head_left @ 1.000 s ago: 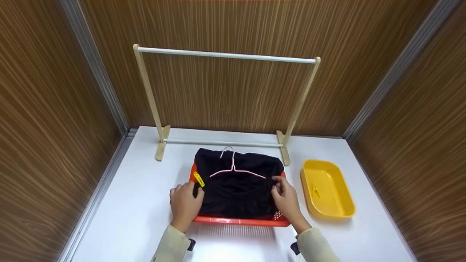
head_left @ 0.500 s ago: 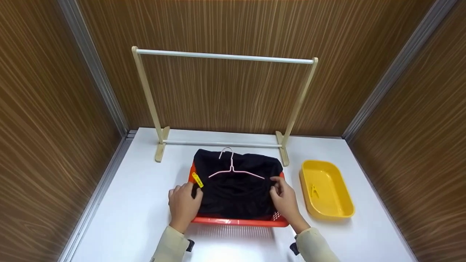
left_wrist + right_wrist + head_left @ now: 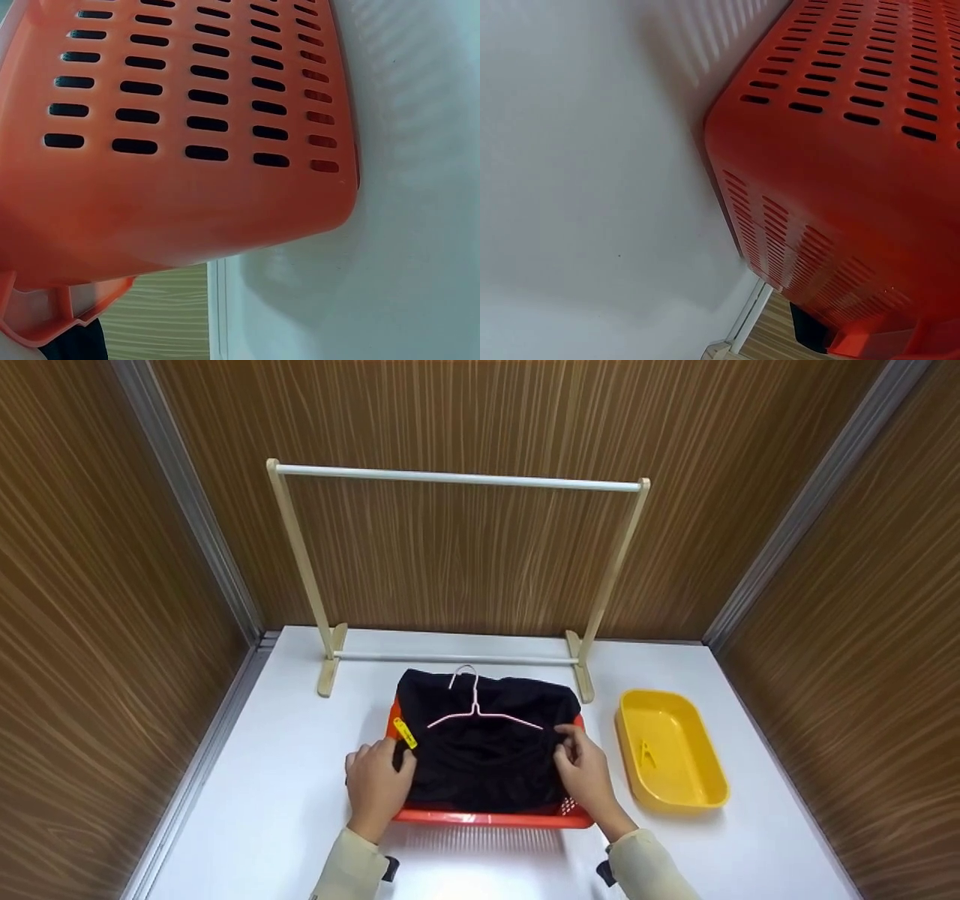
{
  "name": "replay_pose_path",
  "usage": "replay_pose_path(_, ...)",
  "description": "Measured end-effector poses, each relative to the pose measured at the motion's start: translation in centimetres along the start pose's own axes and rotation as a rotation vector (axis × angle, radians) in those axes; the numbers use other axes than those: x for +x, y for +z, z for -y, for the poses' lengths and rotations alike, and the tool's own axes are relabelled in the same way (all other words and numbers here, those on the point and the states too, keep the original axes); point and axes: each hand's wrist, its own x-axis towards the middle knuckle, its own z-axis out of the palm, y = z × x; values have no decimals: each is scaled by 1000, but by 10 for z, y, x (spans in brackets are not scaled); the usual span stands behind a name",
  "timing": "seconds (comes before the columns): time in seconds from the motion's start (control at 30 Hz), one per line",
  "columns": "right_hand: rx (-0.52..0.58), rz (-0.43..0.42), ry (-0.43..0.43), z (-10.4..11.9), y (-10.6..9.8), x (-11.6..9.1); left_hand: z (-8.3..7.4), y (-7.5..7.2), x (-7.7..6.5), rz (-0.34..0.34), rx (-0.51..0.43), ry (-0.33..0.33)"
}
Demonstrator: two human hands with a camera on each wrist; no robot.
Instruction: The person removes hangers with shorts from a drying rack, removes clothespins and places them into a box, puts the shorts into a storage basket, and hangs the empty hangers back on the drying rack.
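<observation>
A black garment [image 3: 487,765] fills the red basket [image 3: 487,818] and laps over its back edge. On the cloth lies a pink clothes hanger [image 3: 475,711], its hook toward the back. My left hand [image 3: 375,784] holds the garment at the basket's left side, with dark cloth between thumb and forefinger. Just above that thumb is a yellow clothespin [image 3: 405,733]. At the right side my right hand [image 3: 586,769] has its fingers curled at the garment's edge, near the hanger's right end. Their grip is partly hidden. The wrist views show mainly the slotted basket walls [image 3: 180,195].
Behind the basket stands a wooden rack with a white top rail [image 3: 457,477] and a lower bar [image 3: 457,658]. To the right a yellow tray [image 3: 686,757] holds another yellow clothespin [image 3: 646,754]. Wood-grain panels [image 3: 450,562] enclose the white table [image 3: 277,750].
The head view has shifted slightly, moving the scene a little left and down. Both hands, the garment and the hanger keep their places relative to the basket.
</observation>
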Motion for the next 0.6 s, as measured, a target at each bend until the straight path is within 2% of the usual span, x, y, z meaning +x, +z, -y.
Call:
replay_pose_path(0.27,-10,-16,-18,-1,1,5,-1,0,3,-1,-6,0)
replay_pose_path(0.6,-20,-25,-50,-3,2,2,1,1,0,-25,-1,14)
